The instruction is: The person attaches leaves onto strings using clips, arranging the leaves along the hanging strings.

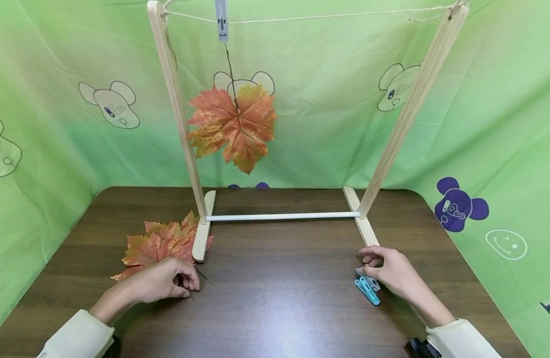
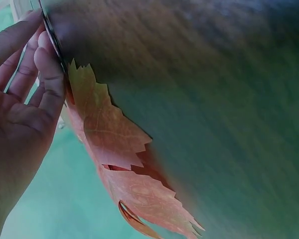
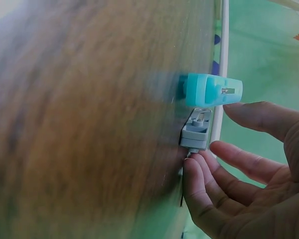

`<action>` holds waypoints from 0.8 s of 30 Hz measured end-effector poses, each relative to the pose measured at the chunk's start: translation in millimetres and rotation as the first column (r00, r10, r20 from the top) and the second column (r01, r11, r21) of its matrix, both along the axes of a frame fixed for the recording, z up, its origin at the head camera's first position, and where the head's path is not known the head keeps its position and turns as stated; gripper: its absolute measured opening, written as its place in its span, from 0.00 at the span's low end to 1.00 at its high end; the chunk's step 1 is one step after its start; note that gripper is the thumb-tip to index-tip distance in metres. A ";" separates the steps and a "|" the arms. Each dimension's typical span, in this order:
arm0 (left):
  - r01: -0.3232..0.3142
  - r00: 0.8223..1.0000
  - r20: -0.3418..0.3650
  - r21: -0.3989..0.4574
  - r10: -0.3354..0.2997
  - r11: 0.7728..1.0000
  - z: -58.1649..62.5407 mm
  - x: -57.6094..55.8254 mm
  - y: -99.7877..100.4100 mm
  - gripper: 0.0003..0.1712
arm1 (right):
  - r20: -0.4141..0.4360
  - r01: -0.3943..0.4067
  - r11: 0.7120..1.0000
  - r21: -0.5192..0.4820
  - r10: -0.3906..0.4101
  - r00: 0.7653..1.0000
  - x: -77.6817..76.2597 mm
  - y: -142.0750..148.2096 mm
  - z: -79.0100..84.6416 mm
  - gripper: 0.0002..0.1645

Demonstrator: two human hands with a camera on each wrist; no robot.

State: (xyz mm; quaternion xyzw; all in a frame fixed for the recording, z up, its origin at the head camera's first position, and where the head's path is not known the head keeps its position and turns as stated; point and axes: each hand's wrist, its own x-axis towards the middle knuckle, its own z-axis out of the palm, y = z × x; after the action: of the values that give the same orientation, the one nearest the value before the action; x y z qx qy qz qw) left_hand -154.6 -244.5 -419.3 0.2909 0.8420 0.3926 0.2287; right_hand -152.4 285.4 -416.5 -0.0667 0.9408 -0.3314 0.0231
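Observation:
My left hand [image 1: 169,281] is low over the table, fingers bent down at the thin leaf stems. In the left wrist view its fingertips are apart, right by the stems, with the orange and yellow maple leaves [image 2: 117,132] just beyond. The leaves [image 1: 156,243] lie overlapping, partly hidden behind the hand. My right hand [image 1: 393,271] reaches down over a few clothespins. In the right wrist view the thumb is at the end of a blue clothespin [image 3: 214,90]. The other fingers curve loosely around the end of a grey clothespin [image 3: 195,132].
A wooden frame [image 1: 409,119] with a white crossbar [image 1: 279,217] stands on the table [image 1: 266,308]. On its string [image 1: 320,18], a grey clothespin [image 1: 222,22] holds a hanging maple leaf [image 1: 239,127]. Green printed cloth [image 1: 311,134] surrounds the table.

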 end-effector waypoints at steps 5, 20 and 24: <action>0.001 1.000 -0.016 -0.024 -0.001 1.000 -1.9 -1.2 0.9 0.13 | 0.008 0.000 1.000 -0.001 0.000 1.000 -0.7 -0.3 -0.1 0.22; 0.000 1.000 -0.001 -0.046 0.000 0.999 -2.3 -2.2 3.0 0.14 | 0.024 0.003 1.000 0.004 -0.003 1.000 -2.6 -1.4 0.6 0.23; 0.013 1.000 -0.018 -0.058 -0.014 0.998 -1.5 -1.5 4.4 0.14 | 0.027 0.006 1.000 0.010 -0.007 1.000 -3.2 -1.3 -0.1 0.23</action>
State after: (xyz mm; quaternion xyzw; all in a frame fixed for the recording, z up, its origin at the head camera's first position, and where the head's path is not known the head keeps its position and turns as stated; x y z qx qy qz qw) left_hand -156.2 -240.1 -420.9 0.2934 0.8530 0.3639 0.2321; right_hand -155.6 284.1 -416.7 -0.0591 0.9424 -0.3275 0.0349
